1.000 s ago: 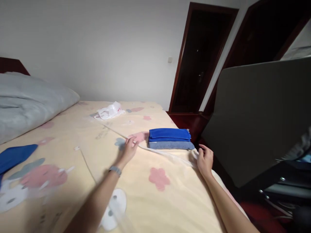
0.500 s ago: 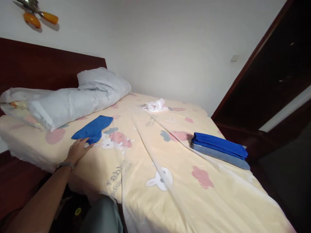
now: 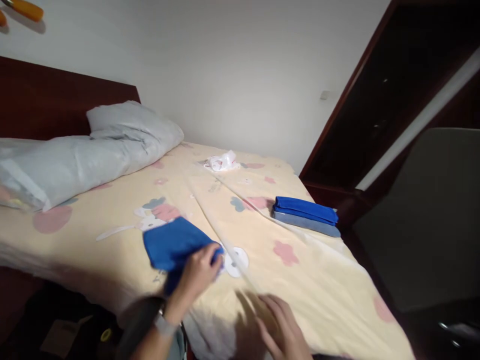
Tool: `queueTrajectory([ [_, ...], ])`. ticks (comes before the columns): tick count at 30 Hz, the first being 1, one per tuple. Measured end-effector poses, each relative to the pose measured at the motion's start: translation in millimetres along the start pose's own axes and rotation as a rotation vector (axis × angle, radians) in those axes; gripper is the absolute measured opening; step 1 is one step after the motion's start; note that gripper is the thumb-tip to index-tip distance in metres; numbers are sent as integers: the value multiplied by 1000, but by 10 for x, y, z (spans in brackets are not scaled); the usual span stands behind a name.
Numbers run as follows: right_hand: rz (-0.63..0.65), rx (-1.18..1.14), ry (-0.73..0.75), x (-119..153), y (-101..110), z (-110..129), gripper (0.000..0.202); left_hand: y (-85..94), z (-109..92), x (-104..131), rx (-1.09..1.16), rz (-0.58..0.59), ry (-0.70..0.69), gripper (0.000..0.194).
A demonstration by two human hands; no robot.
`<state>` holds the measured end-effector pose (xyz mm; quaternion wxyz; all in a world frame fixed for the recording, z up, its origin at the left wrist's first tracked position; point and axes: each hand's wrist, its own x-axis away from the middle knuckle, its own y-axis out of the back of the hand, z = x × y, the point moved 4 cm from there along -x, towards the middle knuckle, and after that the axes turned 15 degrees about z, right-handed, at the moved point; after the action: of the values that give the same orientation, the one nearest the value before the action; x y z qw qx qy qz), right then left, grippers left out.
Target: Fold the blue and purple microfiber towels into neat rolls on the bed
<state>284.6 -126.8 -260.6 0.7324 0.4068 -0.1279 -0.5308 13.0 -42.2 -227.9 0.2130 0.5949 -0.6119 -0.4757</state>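
Note:
A blue cloth (image 3: 170,245) lies across the near part of the patterned bed sheet (image 3: 315,280). My left hand (image 3: 200,270), with a band round its wrist, is closed on the cloth's right end, bunching it between the fingers. The other end of the cloth spreads toward the left, and a piece hangs down beside my wrist. To the right, just above the sheet, my right hand (image 3: 283,325) has its fingers apart and holds nothing. Its lower part is cut off by the frame.
A folded stack of blue and grey cloths (image 3: 305,215) lies by the bed's right edge. Toward the wall is a crumpled white plastic bag (image 3: 222,161). A grey bundled quilt (image 3: 112,155) rests along the dark headboard (image 3: 63,100). A dark cabinet (image 3: 393,90) stands right.
My left hand has moved right and nearer, bringing the blue cloth with it from beside the quilt. My right hand has come into view at the bottom. The view has turned right.

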Motion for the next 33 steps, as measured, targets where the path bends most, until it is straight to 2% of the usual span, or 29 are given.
queueTrajectory([
  [1, 80, 3, 28, -86, -70, 116, 42, -110, -380, 95, 114, 101, -81, 22],
  [3, 130, -69, 56, -200, -61, 306, 45, -142, -952, 283, 312, 258, -201, 25],
  [5, 175, -172, 67, -189, 51, 458, 35, 3, -1206, 409, 482, 338, -212, 22],
  [8, 204, -256, 68, 22, 272, 657, 27, 270, -1223, 475, 738, 376, -144, 16],
  [12, 98, -199, 156, 312, 503, 939, 13, 434, -1255, 522, 923, 376, -94, 28],
  [17, -44, -16, 249, 475, 638, 1270, 12, 604, -1454, 649, 920, 172, -27, 32],
  [19, -79, -45, 239, 521, 656, 1363, 11, 694, -1536, 705, 889, 100, -49, 32],
  [22, -122, -190, 211, 587, 670, 1447, 28, 827, -1616, 791, 796, -14, -92, 31],
  [25, -102, -318, 166, 639, 675, 1467, 35, 931, -1635, 872, 659, -143, -121, 22],
  [29, -107, -318, -2, 711, 723, 1384, 35, 1041, -1590, 959, 498, -355, -134, 14],
  [31, -9, -301, -101, 732, 703, 1313, 32, 1056, -1536, 985, 569, -407, -116, 19],
  [33, 178, -304, -158, 750, 635, 1237, 26, 1020, -1446, 1005, 753, -392, -50, 21],
])
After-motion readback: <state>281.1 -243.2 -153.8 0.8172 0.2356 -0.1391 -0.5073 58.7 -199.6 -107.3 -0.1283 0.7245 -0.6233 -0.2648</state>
